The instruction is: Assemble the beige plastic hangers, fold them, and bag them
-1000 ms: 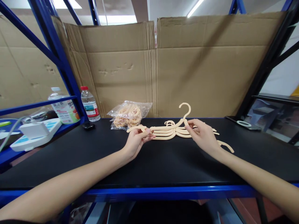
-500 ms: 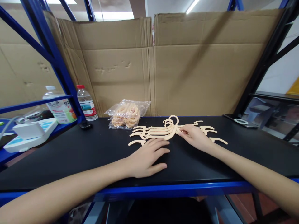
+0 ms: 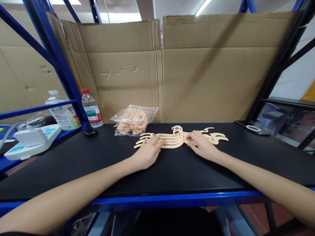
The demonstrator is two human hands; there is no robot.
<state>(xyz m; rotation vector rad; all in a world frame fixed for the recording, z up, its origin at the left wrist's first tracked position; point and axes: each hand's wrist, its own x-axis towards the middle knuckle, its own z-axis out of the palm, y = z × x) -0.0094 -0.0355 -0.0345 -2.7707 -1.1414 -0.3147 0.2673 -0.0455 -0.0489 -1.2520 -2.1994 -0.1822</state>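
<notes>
Several cream plastic clothes hangers [image 3: 172, 143] lie overlapped in a row on the black tabletop, hooks bunched together at the far side. Across their left arms rests my left hand [image 3: 148, 151], its fingers extended and slightly apart. My right hand [image 3: 202, 144] lies over the right arms close to the hooks. Its fingers are loosely bent, with the thumb apart from the index finger, and they touch the hangers. Parts of the hangers under both hands are hidden.
A clear bag of cream rings or hooks [image 3: 134, 121] stands behind on the left. Further left are a red-capped water bottle [image 3: 91, 109], a small black object [image 3: 90, 131] and a white power strip [image 3: 31, 141]. Tall cardboard [image 3: 209, 72] closes the back. A phone-like slab [image 3: 258, 128] lies right.
The nearest hanger has moved back, lining up closer with the others. My left hand has moved left and forward onto the hangers; my right hand has loosened its pinch.
</notes>
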